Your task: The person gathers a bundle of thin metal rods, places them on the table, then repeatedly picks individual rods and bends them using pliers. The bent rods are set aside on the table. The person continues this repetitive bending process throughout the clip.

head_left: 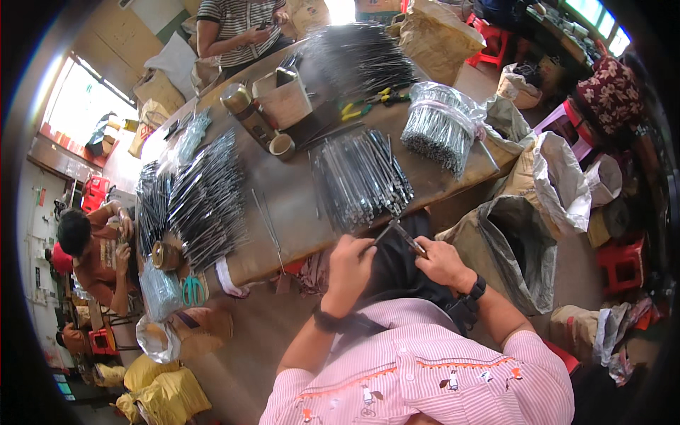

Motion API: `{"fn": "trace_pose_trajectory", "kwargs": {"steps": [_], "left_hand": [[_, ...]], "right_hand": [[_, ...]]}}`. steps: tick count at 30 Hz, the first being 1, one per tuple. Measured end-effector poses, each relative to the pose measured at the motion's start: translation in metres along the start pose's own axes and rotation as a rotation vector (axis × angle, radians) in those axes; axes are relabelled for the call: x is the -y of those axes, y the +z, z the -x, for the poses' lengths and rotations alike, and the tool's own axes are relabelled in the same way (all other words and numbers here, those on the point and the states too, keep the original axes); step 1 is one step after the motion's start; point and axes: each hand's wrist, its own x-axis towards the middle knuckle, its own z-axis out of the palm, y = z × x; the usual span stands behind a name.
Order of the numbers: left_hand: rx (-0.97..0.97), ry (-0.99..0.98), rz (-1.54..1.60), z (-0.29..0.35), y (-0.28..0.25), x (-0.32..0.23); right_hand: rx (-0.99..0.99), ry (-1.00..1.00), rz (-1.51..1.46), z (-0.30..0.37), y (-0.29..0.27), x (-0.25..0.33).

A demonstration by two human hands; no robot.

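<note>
Firstly, scanning from the left, I register a dark pile [205,202] on the tabletop [297,212], then two loose rods [266,221]. Next comes the left hand [349,265], just off the near edge: wrist turned inward, fingers curled, its grip closed on a thin strip [382,234] that points up and to the right. The strip lies between the hands, in front of the middle pile [361,177]. To its right, the right hand [440,262] has its grip closed around a slim tool [409,239], angled up and to the left. I cannot confirm the tool's type. Both forearms converge from below, elbows bent.

I judge the step in hand to be work on the strip's far end, where the two tips meet or nearly meet; contact is unclear to me. The next move seems to call for a steady left grip and a small, controlled right-wrist action. Farther right stands a wrapped bundle [440,127].
</note>
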Motion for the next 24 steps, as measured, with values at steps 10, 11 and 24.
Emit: {"fn": "trace_pose_trajectory", "kwargs": {"steps": [10,11,24], "left_hand": [[-0.561,-0.275,-0.372,-0.016,-0.084,0.134],[-0.578,-0.253,-0.387,-0.016,-0.088,0.148],[-0.568,-0.304,-0.581,-0.035,-0.054,0.152]], "right_hand": [[0.047,0.107,-0.632,0.002,0.009,-0.021],[0.030,0.082,-0.714,0.003,0.007,-0.021],[-0.071,0.080,-0.983,0.003,-0.008,-0.018]]}}
